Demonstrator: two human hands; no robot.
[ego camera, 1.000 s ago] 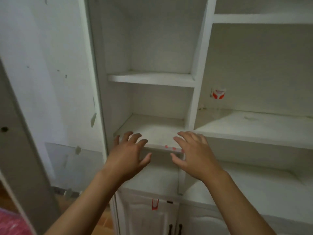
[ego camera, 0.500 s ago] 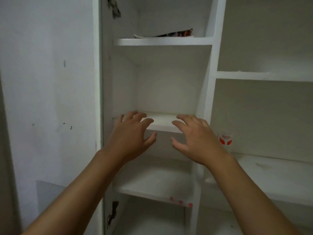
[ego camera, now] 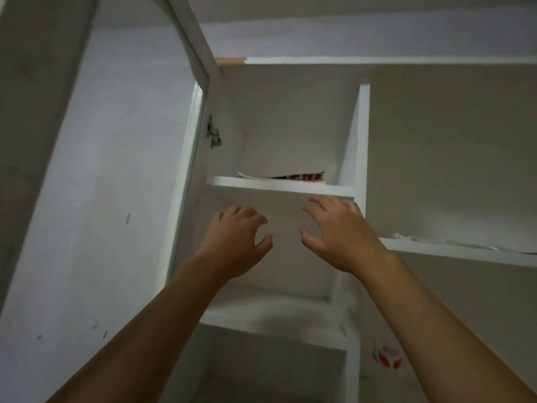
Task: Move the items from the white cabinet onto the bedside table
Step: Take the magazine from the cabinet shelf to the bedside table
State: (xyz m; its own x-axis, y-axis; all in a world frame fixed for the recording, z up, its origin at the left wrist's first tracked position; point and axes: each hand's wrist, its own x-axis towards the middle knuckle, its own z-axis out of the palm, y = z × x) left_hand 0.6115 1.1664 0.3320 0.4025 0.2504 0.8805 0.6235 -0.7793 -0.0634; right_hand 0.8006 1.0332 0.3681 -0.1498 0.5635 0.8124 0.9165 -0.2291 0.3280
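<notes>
A white cabinet [ego camera: 360, 170] with white shelves and dividers fills the view, its open door [ego camera: 101, 199] the same white, flecked with small dark marks. On the upper shelf [ego camera: 279, 186] lies a flat item [ego camera: 290, 176], white at one end and patterned in dark red and black at the other. A strip of bare tan wood [ego camera: 231, 61] shows at the cabinet's top edge. A red-and-white sticker [ego camera: 388, 357] marks the back panel low on the right, and a dark metal hinge [ego camera: 213, 135] sits inside the frame.

One head-worn view — tilted upward, close before the white cabinet [ego camera: 360, 141] shelves.
</notes>
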